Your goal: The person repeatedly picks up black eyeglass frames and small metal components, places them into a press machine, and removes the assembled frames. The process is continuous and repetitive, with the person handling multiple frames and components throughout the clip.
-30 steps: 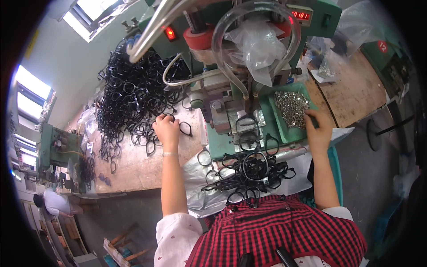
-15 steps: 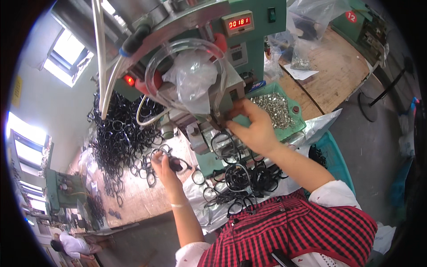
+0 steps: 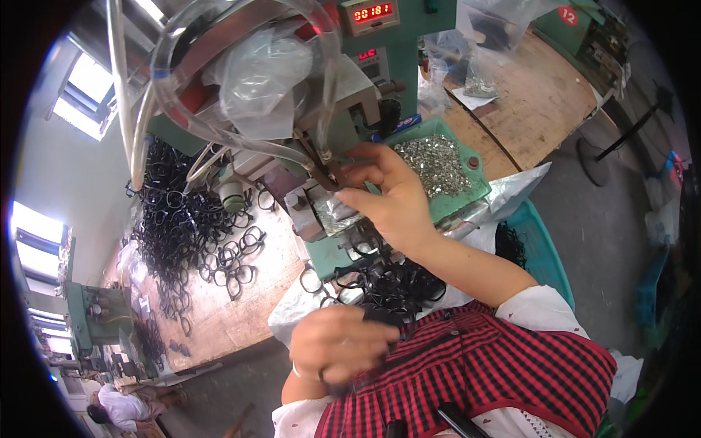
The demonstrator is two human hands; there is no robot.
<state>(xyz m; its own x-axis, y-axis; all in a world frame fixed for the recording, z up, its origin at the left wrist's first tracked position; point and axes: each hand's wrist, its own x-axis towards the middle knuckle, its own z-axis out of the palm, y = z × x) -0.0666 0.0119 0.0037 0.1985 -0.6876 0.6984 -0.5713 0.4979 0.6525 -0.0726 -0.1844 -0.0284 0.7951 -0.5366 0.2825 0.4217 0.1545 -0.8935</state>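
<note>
On the far left of the worktop (image 3: 241,314) I saw a big heap of black eyeglass frames (image 3: 179,226), seemingly unprocessed. My left hand (image 3: 339,350) was drawn close to my chest, curled around a dark frame, though blur hid the grip. More frames (image 3: 394,281) lay piled below the green machine (image 3: 343,241). My right hand (image 3: 391,197) pinched something tiny at the fixture, beside the tray of metal parts (image 3: 438,164); much work looked left.
</note>
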